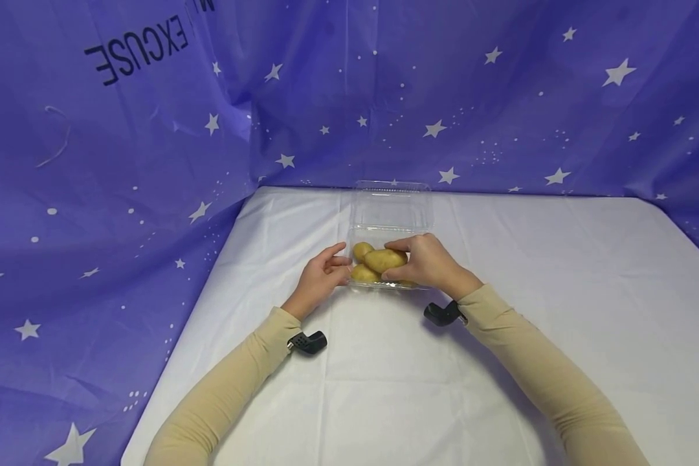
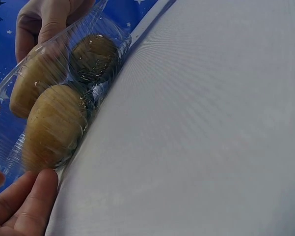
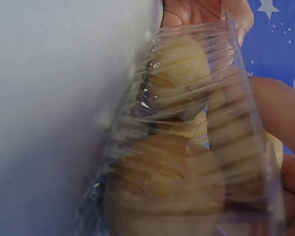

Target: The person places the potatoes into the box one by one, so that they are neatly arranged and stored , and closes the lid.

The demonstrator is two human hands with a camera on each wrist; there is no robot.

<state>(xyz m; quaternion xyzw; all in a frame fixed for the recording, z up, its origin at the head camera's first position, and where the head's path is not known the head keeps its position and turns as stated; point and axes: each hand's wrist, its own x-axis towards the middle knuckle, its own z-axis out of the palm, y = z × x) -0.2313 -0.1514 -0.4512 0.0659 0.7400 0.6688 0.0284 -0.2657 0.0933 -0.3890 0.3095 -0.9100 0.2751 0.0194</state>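
A clear plastic clamshell container (image 1: 378, 285) holds several potatoes, its hinged lid (image 1: 391, 208) raised open towards the back. My right hand (image 1: 428, 262) grips a potato (image 1: 384, 261) between thumb and fingers, over the other potatoes in the box. One potato (image 1: 362, 250) lies at the back left and another (image 1: 364, 274) at the front left. In the left wrist view, a darker-looking potato (image 2: 94, 56) shows through the ribbed wall at the right-hand end. My left hand (image 1: 321, 277) rests against the container's left side with loosely bent fingers, holding no potato.
A white cloth (image 1: 373, 388) covers the table under the container. Behind and to the left hangs a purple-blue sheet (image 1: 349, 84) with white stars. A black wrist camera (image 1: 309, 343) sits at the left cuff, another camera (image 1: 443, 314) at the right.
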